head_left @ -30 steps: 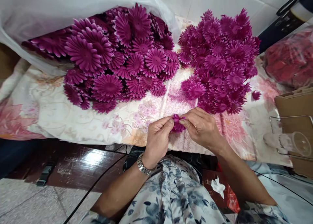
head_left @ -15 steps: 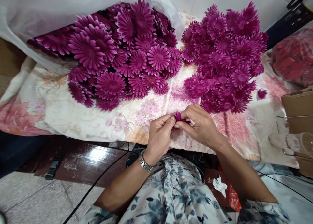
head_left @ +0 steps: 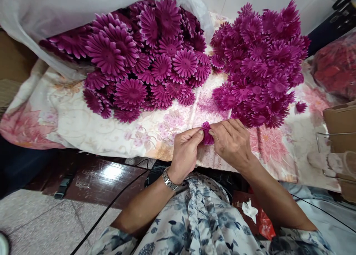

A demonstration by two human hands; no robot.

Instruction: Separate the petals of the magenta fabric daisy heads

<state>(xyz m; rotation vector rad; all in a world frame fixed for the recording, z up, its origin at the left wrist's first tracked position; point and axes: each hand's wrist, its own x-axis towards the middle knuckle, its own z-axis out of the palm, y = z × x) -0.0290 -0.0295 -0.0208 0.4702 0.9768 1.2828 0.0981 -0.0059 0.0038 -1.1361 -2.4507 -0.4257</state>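
Flower (head_left: pixel 207 133) is pinched above the counter (head_left: pixel 83 129), left hand (head_left: pixel 185 153) and right hand (head_left: pixel 233 143) each with a closed fingertip grip on it, so probably mid-fiddle, and next move wants a light touch.

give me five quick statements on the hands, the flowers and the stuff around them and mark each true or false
1. The left hand and right hand both pinch one small purple flower. True.
2. The metal watch is worn on the right. False: it is worn on the left.
3. A flower pile lies at the mouth of a whitish plastic bag. True.
4. The tablecloth is plain blue. False: it is pale with a floral print.
5. A see-through bag at the right holds red pieces. True.
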